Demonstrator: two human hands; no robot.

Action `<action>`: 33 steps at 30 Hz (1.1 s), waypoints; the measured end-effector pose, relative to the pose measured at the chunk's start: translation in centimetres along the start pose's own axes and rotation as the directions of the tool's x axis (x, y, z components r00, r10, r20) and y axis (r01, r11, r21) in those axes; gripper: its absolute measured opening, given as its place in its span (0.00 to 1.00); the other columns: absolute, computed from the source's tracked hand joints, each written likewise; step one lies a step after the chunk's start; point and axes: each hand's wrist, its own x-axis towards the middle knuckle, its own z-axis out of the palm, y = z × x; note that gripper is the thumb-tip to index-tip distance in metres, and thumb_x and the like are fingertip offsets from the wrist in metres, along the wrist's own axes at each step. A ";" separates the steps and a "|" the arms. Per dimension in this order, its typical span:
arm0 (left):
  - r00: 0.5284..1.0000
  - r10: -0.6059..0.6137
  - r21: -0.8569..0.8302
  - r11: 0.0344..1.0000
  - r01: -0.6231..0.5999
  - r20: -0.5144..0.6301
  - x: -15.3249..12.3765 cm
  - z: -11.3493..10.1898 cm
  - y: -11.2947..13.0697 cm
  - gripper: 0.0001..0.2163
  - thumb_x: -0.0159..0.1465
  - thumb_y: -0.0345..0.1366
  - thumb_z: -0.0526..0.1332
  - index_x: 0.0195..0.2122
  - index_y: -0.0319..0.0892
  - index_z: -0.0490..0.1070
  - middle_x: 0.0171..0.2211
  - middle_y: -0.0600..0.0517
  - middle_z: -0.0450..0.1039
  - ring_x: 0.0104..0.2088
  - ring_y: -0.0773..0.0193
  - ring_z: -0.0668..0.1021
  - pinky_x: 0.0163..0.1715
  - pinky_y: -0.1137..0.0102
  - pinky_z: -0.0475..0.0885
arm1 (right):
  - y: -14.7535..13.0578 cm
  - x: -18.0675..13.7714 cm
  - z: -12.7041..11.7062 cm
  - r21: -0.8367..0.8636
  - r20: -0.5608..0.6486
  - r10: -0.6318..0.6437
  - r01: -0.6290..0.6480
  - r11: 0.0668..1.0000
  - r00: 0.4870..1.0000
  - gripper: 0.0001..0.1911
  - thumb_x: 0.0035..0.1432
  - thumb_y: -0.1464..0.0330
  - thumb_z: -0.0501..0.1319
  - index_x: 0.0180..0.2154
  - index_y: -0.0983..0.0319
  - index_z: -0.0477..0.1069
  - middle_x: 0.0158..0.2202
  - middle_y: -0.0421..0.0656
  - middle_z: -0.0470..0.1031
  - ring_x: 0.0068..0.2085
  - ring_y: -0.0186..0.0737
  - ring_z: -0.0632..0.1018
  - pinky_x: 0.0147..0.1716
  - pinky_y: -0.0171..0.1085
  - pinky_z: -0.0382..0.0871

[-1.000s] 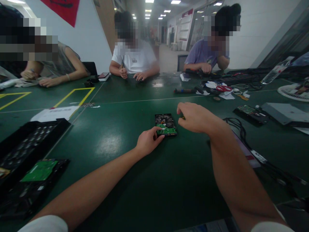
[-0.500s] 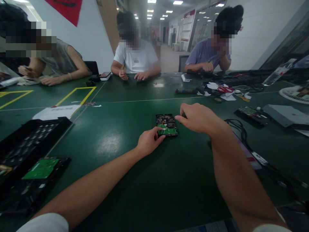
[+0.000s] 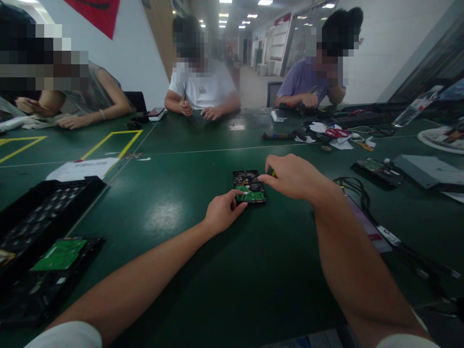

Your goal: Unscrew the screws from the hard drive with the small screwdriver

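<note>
Grab this hard drive (image 3: 250,186) by its edges, probably stiff but fragile, with left fingers (image 3: 232,195) clamped on its near-left corner, can't tell about right fingers (image 3: 268,181).

One head camera looks down across the table (image 3: 181,179).

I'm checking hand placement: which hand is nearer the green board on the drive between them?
Left. The left hand touches the left end of the green board; the right hand is up and to its right in the picture.
</note>
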 end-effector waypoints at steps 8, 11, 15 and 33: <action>1.000 0.017 -0.007 1.000 -0.017 -0.012 0.0 0.2 -0.2 0.16 0.71 0.45 0.65 0.57 0.45 0.76 0.29 0.56 0.75 0.29 0.64 0.77 0.31 0.69 0.66 | -0.1 -0.5 -0.2 0.058 0.063 -0.023 0.019 0.998 0.998 0.13 0.67 0.67 0.62 0.52 0.62 0.72 0.44 0.52 0.84 0.45 0.55 0.84 0.39 0.41 0.68; 1.000 0.016 -0.007 1.000 -0.016 -0.013 0.0 0.1 -0.2 0.16 0.71 0.45 0.65 0.57 0.45 0.76 0.28 0.57 0.75 0.28 0.64 0.77 0.31 0.69 0.66 | 0.0 -0.3 -0.1 0.006 0.048 0.029 -0.030 1.000 0.998 0.14 0.69 0.61 0.63 0.51 0.62 0.73 0.46 0.55 0.84 0.48 0.60 0.84 0.40 0.44 0.70; 1.000 0.026 -0.003 1.000 -0.026 -0.011 0.0 0.2 -0.3 0.17 0.72 0.45 0.65 0.58 0.45 0.75 0.29 0.57 0.75 0.29 0.64 0.77 0.31 0.69 0.67 | 0.1 -0.1 0.0 -0.100 0.007 0.064 -0.063 0.993 0.998 0.21 0.69 0.52 0.62 0.50 0.64 0.74 0.45 0.59 0.84 0.47 0.64 0.84 0.39 0.46 0.71; 1.000 0.019 -0.010 1.000 -0.019 -0.010 0.1 0.2 -0.3 0.16 0.71 0.45 0.66 0.57 0.45 0.75 0.28 0.57 0.74 0.29 0.64 0.77 0.31 0.69 0.66 | 0.1 -0.1 -0.1 -0.021 0.017 0.032 -0.032 0.999 0.999 0.16 0.70 0.59 0.62 0.52 0.63 0.72 0.47 0.55 0.83 0.48 0.56 0.84 0.43 0.43 0.71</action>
